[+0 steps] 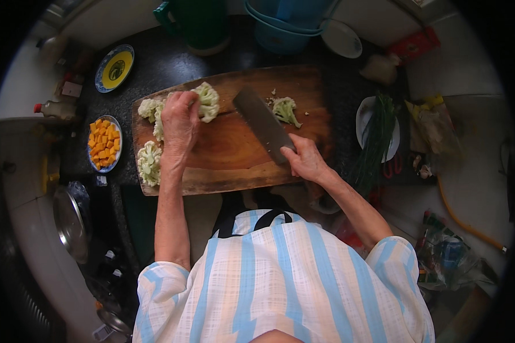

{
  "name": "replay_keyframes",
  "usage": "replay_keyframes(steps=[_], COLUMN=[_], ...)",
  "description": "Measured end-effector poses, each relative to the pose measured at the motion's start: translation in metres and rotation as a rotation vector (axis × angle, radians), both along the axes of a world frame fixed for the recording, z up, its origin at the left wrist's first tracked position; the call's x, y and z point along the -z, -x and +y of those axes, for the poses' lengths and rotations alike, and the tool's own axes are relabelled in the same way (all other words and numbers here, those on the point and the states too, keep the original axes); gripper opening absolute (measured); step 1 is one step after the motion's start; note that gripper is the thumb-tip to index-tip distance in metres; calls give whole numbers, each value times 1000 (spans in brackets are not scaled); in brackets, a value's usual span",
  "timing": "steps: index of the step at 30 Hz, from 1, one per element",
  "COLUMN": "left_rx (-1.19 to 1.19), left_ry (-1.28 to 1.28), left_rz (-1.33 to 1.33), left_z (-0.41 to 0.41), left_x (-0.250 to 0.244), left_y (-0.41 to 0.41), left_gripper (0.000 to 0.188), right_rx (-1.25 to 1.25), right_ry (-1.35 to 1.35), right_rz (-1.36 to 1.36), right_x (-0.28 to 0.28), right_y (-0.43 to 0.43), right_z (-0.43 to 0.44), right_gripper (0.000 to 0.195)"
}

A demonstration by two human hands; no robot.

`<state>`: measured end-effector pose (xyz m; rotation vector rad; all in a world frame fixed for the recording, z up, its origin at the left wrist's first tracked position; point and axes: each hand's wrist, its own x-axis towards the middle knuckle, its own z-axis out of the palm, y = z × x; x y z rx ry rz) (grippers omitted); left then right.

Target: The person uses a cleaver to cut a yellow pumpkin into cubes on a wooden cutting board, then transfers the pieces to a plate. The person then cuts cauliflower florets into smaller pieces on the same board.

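Observation:
My left hand holds a cauliflower floret by its stem over the left part of a wooden cutting board. More florets lie around that hand and wrist, one cauliflower piece near the board's left edge. In my right hand is the handle of a cleaver. Its broad blade slants up and left across the middle of the board, apart from the held floret. Just right of the blade sits a cut cauliflower piece, with small crumbs about it.
On the left stand a plate of orange cubes and a yellow-centred plate. Behind the board are a green jug and blue basins. To the right, long green stalks lie across a white dish, with red-handled scissors beside it.

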<state>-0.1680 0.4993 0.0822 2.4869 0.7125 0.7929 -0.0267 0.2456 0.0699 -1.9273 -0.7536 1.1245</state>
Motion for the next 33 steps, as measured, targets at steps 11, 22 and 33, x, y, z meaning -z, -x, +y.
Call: replay_keyframes(steps=[11, 22, 33], left_rx=[-154, -110, -23], left_ry=[841, 656, 438], left_rz=[-67, -224, -317], left_z=[-39, -55, -79], left_x=[76, 59, 80], left_y=[-15, 1, 13], left_gripper=[16, 25, 28], right_rx=[164, 71, -64], right_ry=[-87, -121, -107], right_rz=[-105, -65, -236], right_x=[-8, -28, -60], right_y=[-11, 5, 10], right_z=[-2, 14, 21], right_gripper=[13, 12, 11])
